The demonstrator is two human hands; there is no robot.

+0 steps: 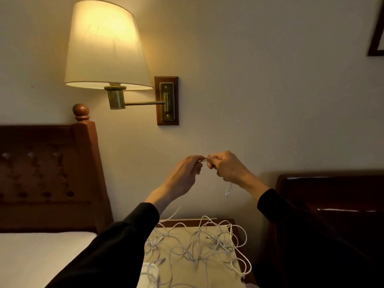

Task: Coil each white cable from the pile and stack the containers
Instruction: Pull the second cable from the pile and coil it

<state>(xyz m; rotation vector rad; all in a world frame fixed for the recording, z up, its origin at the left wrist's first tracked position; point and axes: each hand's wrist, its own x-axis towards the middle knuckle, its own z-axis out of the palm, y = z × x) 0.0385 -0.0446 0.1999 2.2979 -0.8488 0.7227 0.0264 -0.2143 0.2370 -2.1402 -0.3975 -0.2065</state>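
Two hands [205, 169] pinch one white cable [202, 160] above a nightstand [232, 222] beside a lamplit wall [249, 80].

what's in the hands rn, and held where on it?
One white cable. Both the left hand and right hand pinch it near one end, whose connector dangles below the right hand.

1. Cables [199, 240]: white.
2. Worktop [180, 231]: pale beige top, reddish-brown wooden edge.
3. Sleeves [116, 246]: black.
4. Lampshade [106, 44]: cream, glowing yellow.
5. Headboard [47, 173]: reddish-brown wood with a cut-out pattern.
6. Wall [259, 80]: off-white.
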